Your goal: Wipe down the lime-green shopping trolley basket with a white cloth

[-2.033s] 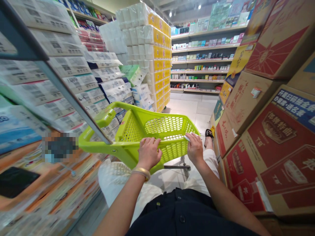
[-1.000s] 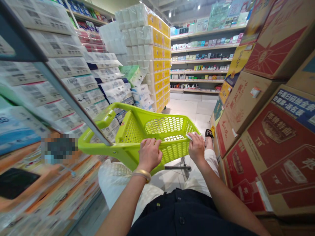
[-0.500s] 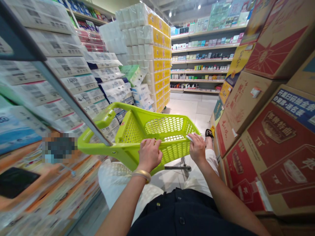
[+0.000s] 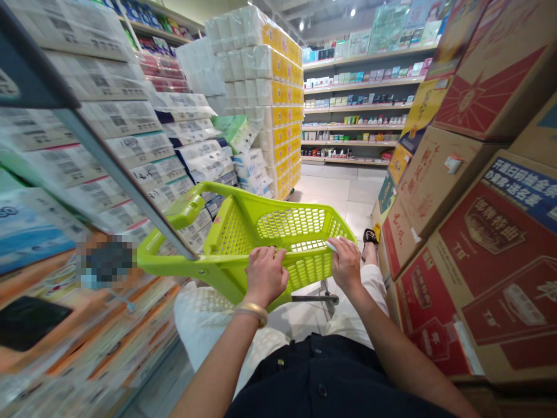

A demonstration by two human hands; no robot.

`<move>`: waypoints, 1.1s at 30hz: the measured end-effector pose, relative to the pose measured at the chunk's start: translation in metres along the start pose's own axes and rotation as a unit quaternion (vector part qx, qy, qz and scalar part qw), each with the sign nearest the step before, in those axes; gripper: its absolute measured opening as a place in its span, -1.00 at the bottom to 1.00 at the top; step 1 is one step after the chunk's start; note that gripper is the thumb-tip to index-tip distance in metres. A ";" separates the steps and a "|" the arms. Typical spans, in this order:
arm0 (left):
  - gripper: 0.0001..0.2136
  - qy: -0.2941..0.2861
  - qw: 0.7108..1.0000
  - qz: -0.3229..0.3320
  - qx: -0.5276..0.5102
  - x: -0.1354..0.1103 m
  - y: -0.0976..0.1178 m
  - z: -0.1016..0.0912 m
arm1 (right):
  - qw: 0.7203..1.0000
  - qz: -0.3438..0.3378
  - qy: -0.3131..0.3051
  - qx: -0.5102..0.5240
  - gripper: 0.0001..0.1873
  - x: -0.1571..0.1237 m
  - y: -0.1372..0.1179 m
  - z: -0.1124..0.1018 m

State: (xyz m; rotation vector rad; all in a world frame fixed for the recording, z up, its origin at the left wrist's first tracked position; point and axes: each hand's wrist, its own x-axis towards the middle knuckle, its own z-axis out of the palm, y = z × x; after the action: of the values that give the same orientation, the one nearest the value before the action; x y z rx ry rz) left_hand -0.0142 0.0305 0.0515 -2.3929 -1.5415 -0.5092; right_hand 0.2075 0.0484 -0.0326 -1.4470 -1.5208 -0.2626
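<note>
A lime-green shopping basket cart (image 4: 237,273) stands in front of me, its mesh sides enclosing an interior where I see no goods. My left hand (image 4: 266,276), with a gold bangle (image 4: 251,313) at the wrist, curls its fingers over the near rim. Farther along the same rim, my right hand (image 4: 346,264) presses a small white piece (image 4: 332,244) that looks like folded tissue or cloth; most of it is hidden under the fingers. A metal pull handle (image 4: 130,180) slants from the cart toward the upper left.
Stacked paper packs (image 4: 117,116) line the left side, with a dark tablet-like object (image 4: 32,322) on lower orange-topped packs. Wrapped toilet-roll bundles (image 4: 285,119) stand ahead. Cardboard cartons (image 4: 491,226) rise close on the right. Shelves of cosmetics (image 4: 357,110) stand beyond the tiled floor (image 4: 324,188).
My right hand has slid slightly left along the rim with the white piece. My left hand and the cart stay practically where they were.
</note>
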 end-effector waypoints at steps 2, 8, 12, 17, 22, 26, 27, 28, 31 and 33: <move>-0.70 -0.001 1.000 0.000 0.002 0.000 0.001 0.000 | 1.000 -0.023 -0.012 0.008 -0.61 -0.002 -0.013 0.002; -0.68 -0.005 1.000 0.002 -0.002 -0.002 0.003 -0.002 | 0.989 -0.120 -0.079 0.035 -0.56 -0.007 -0.041 0.005; -0.68 -0.004 1.000 0.001 -0.006 -0.005 0.005 -0.002 | 0.998 -0.055 -0.037 0.017 -0.59 -0.003 -0.012 -0.004; -0.68 -0.001 1.000 0.000 -0.010 -0.007 0.011 -0.002 | 1.000 -0.020 -0.008 0.010 -0.60 -0.004 -0.016 -0.006; -0.65 -0.002 1.000 0.006 -0.008 -0.009 0.015 -0.001 | 0.990 -0.115 -0.073 0.048 -0.55 -0.009 -0.045 -0.002; -0.63 0.003 1.000 0.010 -0.008 -0.011 0.016 0.000 | 0.996 -0.069 -0.043 0.024 -0.58 -0.006 -0.020 -0.005; -0.63 0.004 1.000 0.009 -0.009 -0.011 0.016 0.000 | 0.998 -0.051 -0.029 0.017 -0.58 -0.006 -0.014 -0.006; -0.63 0.005 1.000 0.009 -0.009 -0.011 0.016 0.000 | 0.999 -0.038 -0.017 0.013 -0.59 -0.006 -0.009 -0.006; -0.64 0.004 1.000 0.008 -0.008 -0.010 0.017 0.000 | 0.998 -0.047 -0.018 0.024 -0.58 -0.009 -0.013 -0.003; -0.64 0.003 1.000 0.008 -0.008 -0.010 0.017 -0.001 | 0.995 -0.076 -0.041 0.041 -0.57 -0.012 -0.022 -0.001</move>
State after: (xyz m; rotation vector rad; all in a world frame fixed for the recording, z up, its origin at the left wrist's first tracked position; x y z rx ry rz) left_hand -0.0028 0.0152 0.0477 -2.4125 -1.5205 -0.5267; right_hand 0.1865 0.0342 -0.0312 -1.2937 -1.6933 -0.2318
